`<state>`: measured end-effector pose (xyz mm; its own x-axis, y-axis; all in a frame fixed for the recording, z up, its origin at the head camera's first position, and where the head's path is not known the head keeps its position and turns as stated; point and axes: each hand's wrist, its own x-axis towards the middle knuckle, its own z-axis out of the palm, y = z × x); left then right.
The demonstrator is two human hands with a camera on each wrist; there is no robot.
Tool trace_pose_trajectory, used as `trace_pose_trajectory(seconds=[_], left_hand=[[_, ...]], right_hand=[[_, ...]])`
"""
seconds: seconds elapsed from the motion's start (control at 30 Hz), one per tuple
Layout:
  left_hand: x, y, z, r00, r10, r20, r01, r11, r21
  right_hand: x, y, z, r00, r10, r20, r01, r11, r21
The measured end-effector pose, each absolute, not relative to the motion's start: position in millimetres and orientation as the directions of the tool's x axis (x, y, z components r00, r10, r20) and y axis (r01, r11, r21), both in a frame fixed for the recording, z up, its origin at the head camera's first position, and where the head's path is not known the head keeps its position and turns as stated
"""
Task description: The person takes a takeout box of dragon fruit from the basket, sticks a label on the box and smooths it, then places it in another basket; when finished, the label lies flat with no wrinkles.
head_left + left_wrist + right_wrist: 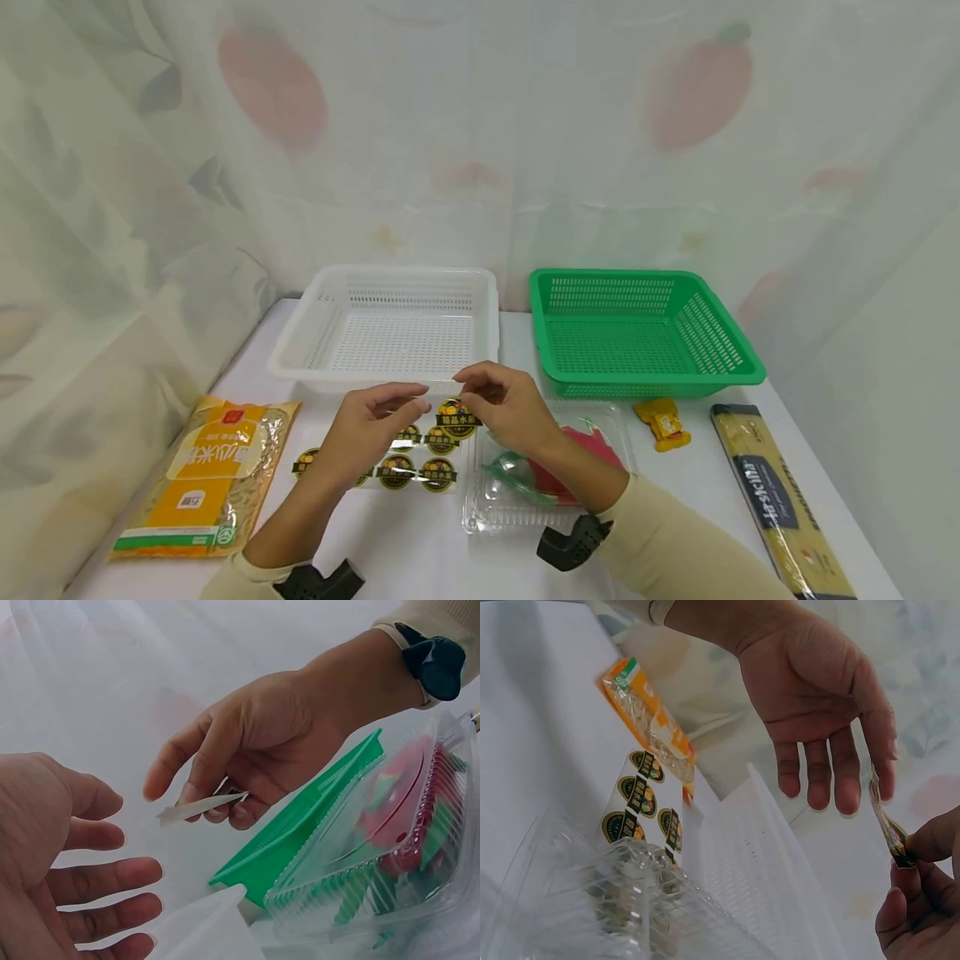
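Observation:
My right hand (pixel 517 412) pinches a round black-and-gold fruit label sticker (pixel 457 419) between thumb and fingers, seen edge-on in the left wrist view. Facing it, my left hand (pixel 82 862) has its fingers loosely spread and holds nothing, a small gap from the sticker in that view. Below both hands lies a clear sheet of matching stickers (pixel 396 472), partly covered by the left hand and forearm. Under the right forearm sits a clear plastic clamshell box (pixel 480 512) with a red and green fruit (pixel 592 446) inside.
At the back stand a white basket (pixel 405 379) and a green basket (pixel 645 387). A grain bag (pixel 210 475) lies on the left. Right of the box are a small yellow packet (pixel 663 423) and a long gold noodle pack (pixel 780 500). Curtains hang behind.

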<state>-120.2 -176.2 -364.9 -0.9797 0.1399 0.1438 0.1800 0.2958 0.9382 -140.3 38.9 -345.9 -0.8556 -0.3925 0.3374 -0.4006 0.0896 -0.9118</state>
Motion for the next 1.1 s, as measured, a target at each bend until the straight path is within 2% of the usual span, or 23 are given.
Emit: trace_pose_trajectory(seconds=[0.5,0.83,1.1], left_hand=[[-126,-152,-371,-0.947,0.273,0.171,0.238,0.233,0.943],[-128,-144,-377,-0.947,0.271,0.172,0.227,0.185,0.956],[-129,-139,-379,-0.951,0.265,0.162,0.200,0.127,0.972]], right_hand=[[-157,53,-381,-0.855,-0.360,0.374,-0.413,0.035,-0.910],[-152,72,-390,-0.848,-0.382,0.367,-0.408,0.030,-0.912],[-146,86,-394,-0.844,-0.432,0.317,-0.346,-0.011,-0.938]])
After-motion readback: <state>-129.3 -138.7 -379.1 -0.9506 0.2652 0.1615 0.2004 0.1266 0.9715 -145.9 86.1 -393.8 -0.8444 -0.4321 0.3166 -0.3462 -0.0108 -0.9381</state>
